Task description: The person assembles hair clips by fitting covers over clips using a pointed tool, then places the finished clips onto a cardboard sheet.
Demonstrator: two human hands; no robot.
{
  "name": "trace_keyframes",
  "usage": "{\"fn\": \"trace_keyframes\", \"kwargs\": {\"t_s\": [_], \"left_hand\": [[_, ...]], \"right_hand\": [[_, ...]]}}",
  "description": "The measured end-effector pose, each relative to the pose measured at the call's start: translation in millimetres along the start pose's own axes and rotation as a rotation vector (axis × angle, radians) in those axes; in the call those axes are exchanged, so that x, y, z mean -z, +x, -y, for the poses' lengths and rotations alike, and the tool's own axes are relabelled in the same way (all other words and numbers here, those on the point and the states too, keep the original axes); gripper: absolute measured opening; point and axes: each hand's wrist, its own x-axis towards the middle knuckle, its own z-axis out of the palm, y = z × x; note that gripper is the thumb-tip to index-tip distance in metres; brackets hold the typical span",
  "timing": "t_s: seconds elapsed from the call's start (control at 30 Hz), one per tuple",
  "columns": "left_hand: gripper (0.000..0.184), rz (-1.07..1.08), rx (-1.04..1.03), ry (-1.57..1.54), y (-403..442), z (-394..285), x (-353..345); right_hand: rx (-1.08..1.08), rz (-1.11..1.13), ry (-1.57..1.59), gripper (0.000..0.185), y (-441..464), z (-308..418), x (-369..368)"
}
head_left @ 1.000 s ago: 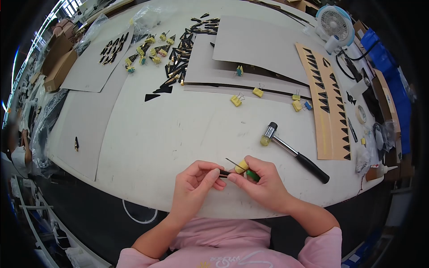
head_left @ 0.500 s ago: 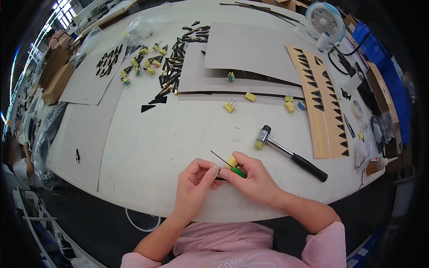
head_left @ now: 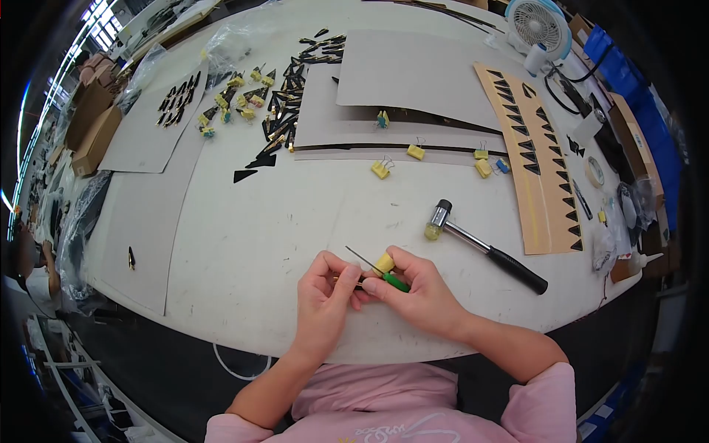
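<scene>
My left hand point(head_left: 329, 295) pinches a small black piece point(head_left: 360, 283) with gold-coloured edges, mostly hidden by the fingers. Pressed close beside it, my right hand point(head_left: 413, 286) holds a green-handled tool point(head_left: 396, 282) with a thin metal shaft pointing up and left. A yellow binder clip point(head_left: 383, 263) is also between the fingers of my right hand. The fingertips of both hands meet around the black piece. To the right on the table lies a mallet point(head_left: 480, 245) with a black handle.
Grey boards point(head_left: 421, 74), a pile of black pieces point(head_left: 284, 111) and yellow clips point(head_left: 380, 169) lie on the table point(head_left: 295, 214). A tan strip with black triangles point(head_left: 543, 214) is at right, below a fan point(head_left: 538, 26). Another person point(head_left: 40, 277) is at far left.
Both hands have shifted slightly left from a second ago, with the tool and yellow clip. The black piece has turned between the fingers and less of it shows.
</scene>
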Motion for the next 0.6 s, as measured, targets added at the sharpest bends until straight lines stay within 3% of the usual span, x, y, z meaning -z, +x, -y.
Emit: {"fn": "trace_keyframes", "kwargs": {"t_s": [0.07,0.17,0.33,0.6], "left_hand": [[0.013,-0.019,-0.010,0.031,-0.6,-0.3,3.7],[0.013,0.054,0.043,-0.020,1.8,-6.8,7.3],[0.016,0.045,0.059,-0.059,2.2,-11.7,-3.5],[0.021,-0.012,0.043,-0.075,0.3,-7.1,1.1]], "right_hand": [[0.001,-0.003,0.043,0.018,-1.8,2.8,0.3],[0.039,0.020,-0.134,0.017,-6.6,5.7,5.9],[-0.094,-0.032,-0.047,0.018,-6.2,7.9,12.3],[-0.058,-0.030,0.092,0.024,-4.7,8.3,14.2]]}}
